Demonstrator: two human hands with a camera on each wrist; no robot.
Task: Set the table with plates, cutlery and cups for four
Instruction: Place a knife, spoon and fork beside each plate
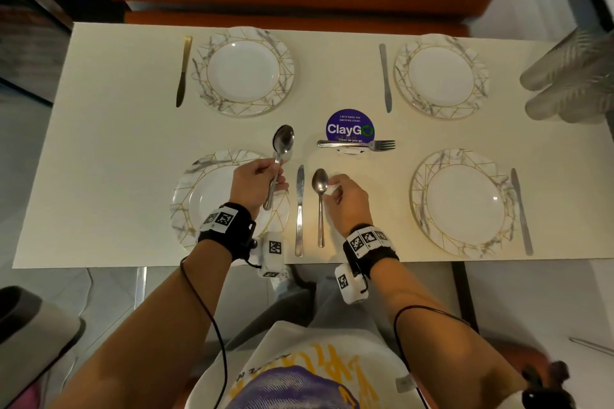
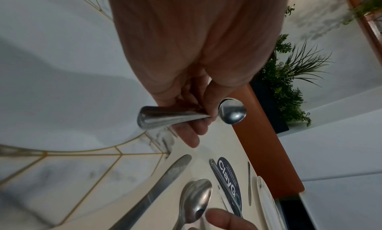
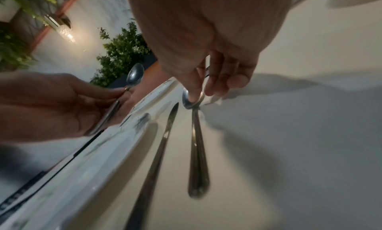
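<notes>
My left hand (image 1: 277, 176) pinches a steel spoon (image 1: 283, 139) by its handle and holds it above the near-left marble plate (image 1: 186, 209), bowl pointing away. The left wrist view shows that spoon (image 2: 232, 111) between thumb and fingers. My right hand (image 1: 332, 189) pinches the bowl of a second spoon (image 1: 320, 209), which lies on the table to the right of a knife (image 1: 300, 209). In the right wrist view my thumb (image 3: 193, 93) presses on that spoon (image 3: 197, 151). A fork (image 1: 357, 144) lies crosswise in the middle.
Three other plates, far-left (image 1: 202, 90), far-right (image 1: 402, 83) and near-right (image 1: 420, 202), each have a knife beside them. A round ClayGo sign (image 1: 350, 126) stands mid-table. Clear cups (image 1: 571, 76) lie blurred at the far right edge. An orange bench runs behind the table.
</notes>
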